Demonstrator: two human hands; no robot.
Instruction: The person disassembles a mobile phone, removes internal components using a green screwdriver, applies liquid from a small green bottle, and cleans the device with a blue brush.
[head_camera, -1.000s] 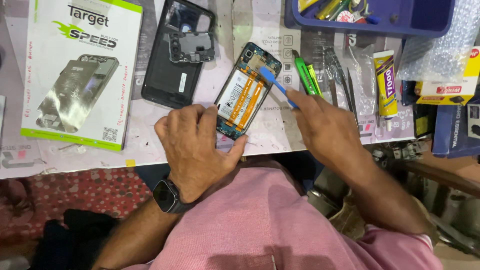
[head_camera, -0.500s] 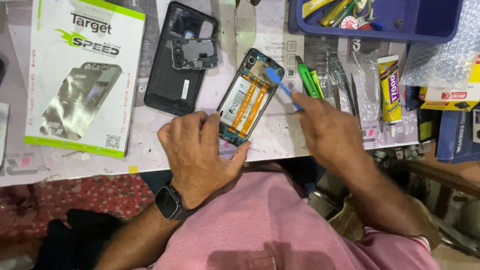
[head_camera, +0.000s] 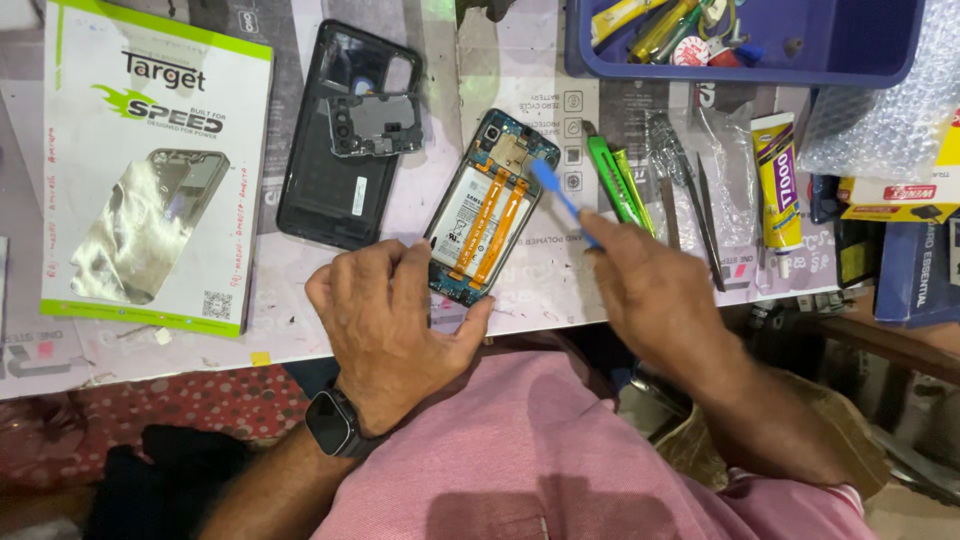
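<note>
Our left hand (head_camera: 385, 325) steadies an opened phone (head_camera: 487, 208) on the counter (head_camera: 600, 290) while our right hand (head_camera: 655, 295) holds a blue pry tool (head_camera: 562, 200) over it

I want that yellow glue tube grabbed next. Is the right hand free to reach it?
Probably not yet: the right hand holds a blue pry tool. The yellow glue tube lies uncovered just beyond it.

We see the opened phone (head_camera: 487, 205) lying back-up on the paper-covered bench, tilted, top end away from us: white battery, two orange flex strips, teal board exposed. Blue plastic pry tool (head_camera: 556, 195) is angled across its upper right edge, flat tip on the board.
</note>
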